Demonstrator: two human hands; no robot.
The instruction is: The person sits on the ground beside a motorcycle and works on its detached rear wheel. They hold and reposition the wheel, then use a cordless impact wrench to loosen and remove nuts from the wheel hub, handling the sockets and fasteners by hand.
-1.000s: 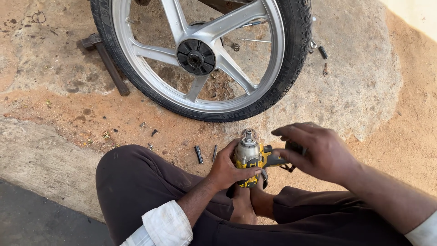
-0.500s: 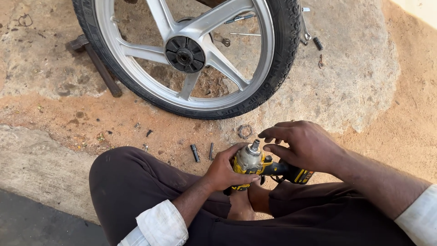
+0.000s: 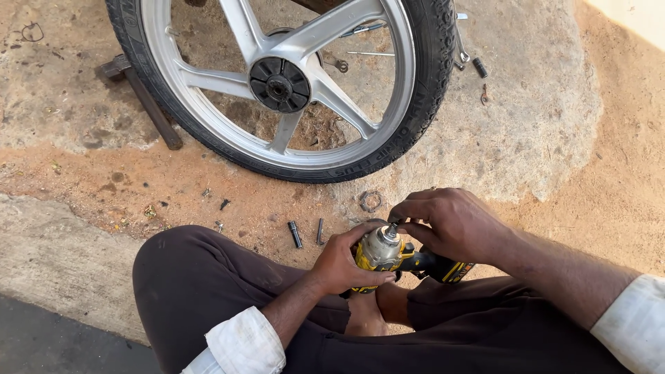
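Sandy ground bears a wheel. Left hand clasps the yellow impact driver upright, steadying it. Right hand pinches its nose, fingers closed.

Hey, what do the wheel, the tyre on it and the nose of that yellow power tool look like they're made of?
Wheel: apparently cast alloy, with thick silver spokes and a dull painted sheen.
Tyre: black rubber, matte and dusty, with moulded tread blocks.
Power tool: its nose looks like bare grey metal with scuffed wear; the body seems yellow and black plastic. The left hand grips it; the right hand pinches its tip.
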